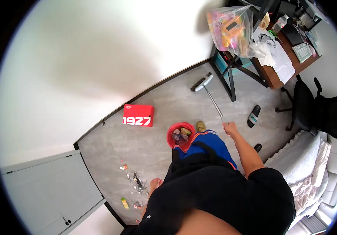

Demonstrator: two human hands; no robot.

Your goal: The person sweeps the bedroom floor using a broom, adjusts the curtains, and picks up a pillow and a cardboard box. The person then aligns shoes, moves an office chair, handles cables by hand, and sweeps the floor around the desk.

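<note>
My right hand (pixel 230 128) is wrapped round the metal handle of a broom (pixel 212 100). The broom's white head with dark bristles (pixel 201 82) rests on the grey floor near the wall and a desk leg. My left hand (pixel 155 184) hangs by my hip, partly behind my black shirt; its fingers look loosely bent with nothing seen in them. Small litter and a dark tangle of hair or wire (pixel 137 182) lie on the floor beside that hand. A red bucket (pixel 169 137) with crumpled rubbish inside stands ahead of my blue shorts (pixel 215 145).
A red shoebox (pixel 138 115) lies near the wall. Black slippers (pixel 254 116) and an office chair (pixel 317 111) are at the right. A filled plastic bag (pixel 231 33) hangs at the cluttered desk (pixel 272 76). A yellow-green packet (pixel 125 203) lies at lower left, near a grey cabinet (pixel 53 192).
</note>
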